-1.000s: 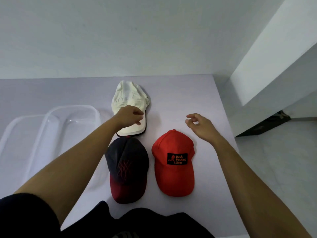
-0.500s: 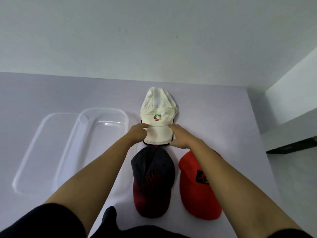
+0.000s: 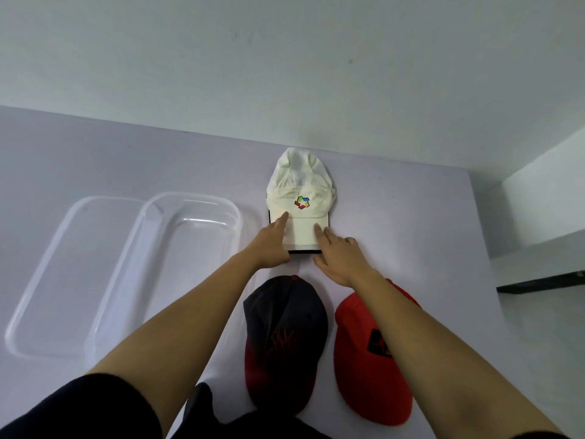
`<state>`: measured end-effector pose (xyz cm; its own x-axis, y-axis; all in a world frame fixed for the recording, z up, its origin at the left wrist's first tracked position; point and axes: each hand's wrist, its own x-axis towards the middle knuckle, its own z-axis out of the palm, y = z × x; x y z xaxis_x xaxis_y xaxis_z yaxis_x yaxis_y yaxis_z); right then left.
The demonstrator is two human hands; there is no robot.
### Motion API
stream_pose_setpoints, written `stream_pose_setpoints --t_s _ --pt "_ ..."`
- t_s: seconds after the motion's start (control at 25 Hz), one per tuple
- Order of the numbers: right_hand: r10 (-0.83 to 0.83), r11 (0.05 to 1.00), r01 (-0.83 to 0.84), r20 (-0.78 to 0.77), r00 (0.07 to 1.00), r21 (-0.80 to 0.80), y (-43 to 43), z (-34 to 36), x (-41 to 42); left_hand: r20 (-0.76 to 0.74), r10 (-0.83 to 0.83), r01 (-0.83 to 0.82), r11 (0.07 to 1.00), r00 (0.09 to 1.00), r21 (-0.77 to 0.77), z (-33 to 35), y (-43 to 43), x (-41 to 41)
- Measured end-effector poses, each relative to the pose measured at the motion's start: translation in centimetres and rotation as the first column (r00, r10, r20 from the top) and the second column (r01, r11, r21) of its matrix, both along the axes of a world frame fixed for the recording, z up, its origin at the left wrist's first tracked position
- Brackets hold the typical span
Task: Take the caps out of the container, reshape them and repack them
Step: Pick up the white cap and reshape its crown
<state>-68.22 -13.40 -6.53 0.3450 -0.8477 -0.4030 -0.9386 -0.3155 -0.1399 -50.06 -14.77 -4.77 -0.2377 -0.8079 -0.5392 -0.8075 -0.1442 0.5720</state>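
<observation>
A white cap with a small coloured logo lies near the table's back edge, brim toward me. My left hand rests on the left side of its brim, index finger stretched up to the crown. My right hand lies on the brim's right side, fingers straight. Closer to me sit a dark navy cap with a red brim and a red cap with a black patch, side by side. The clear plastic container stands to the left with nothing in it.
The container's clear lid lies flat left of the container. The light table ends at a white wall behind and drops off at the right, where a dark shelf edge shows below.
My right hand came from the right of the red cap onto the white cap's brim. Both hands now have fingers stretched out along the brim. The view shifted.
</observation>
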Motion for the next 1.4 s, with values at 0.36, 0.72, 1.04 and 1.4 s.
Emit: stream_pose_setpoints --t_s 0.36,0.72,1.04,1.4 --pt "-0.208 0.935 0.292 0.356 0.911 -0.201 0.9 6.8 -0.2 -0.011 0.074 -0.067 0.817 0.997 -0.573 1.6 2.7 -1.3" --pt "-0.166 0.834 0.471 0.682 0.712 -0.289 4.9 11.2 0.2 -0.211 -0.029 -0.143 0.643 0.977 -0.752 8.0 7.6 -1.1" --pt "-0.246 0.839 0.544 0.877 0.413 -0.02 9.2 14.4 2.4 -0.588 0.055 -0.482 0.635 0.807 -0.603 9.4 12.0 -3.1" --pt "-0.201 0.869 0.494 0.93 0.307 0.025 12.4 15.7 2.4 -0.568 0.07 -0.486 0.609 0.82 -0.627 11.1 14.2 -3.0"
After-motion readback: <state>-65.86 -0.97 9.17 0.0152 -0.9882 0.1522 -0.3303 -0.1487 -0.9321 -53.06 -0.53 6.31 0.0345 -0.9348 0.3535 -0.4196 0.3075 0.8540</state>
